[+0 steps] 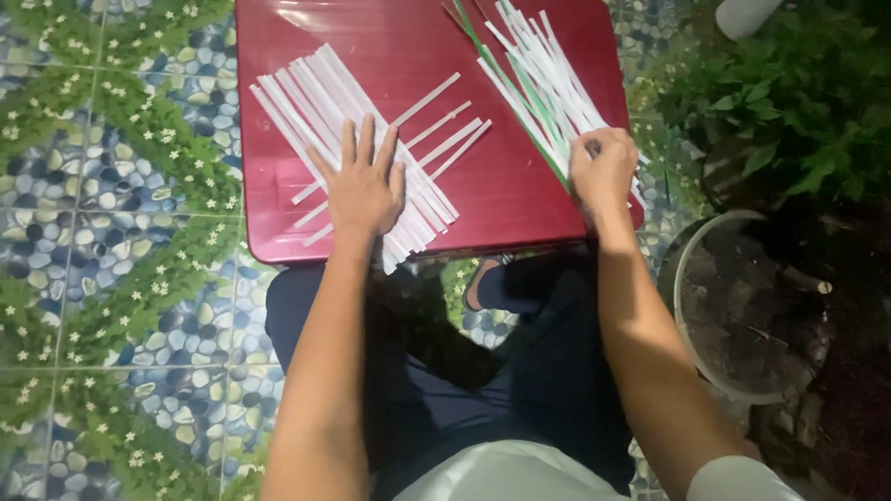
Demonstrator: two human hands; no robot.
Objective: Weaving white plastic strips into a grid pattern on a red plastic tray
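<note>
A red plastic table (501,199) stands in front of my knees. My left hand (365,184) lies flat, fingers spread, on a woven set of white paper strips (320,97), several laid side by side with a few crossing them. My right hand (601,169) is closed around the near ends of a loose pile of white and green strips (538,74) at the table's right side.
The floor (121,232) is tiled with a pebble and green leaf pattern. A grey pot of soil (742,306) stands at the right, with leafy green plants (789,102) behind it. My legs in dark trousers (520,371) sit under the table's near edge.
</note>
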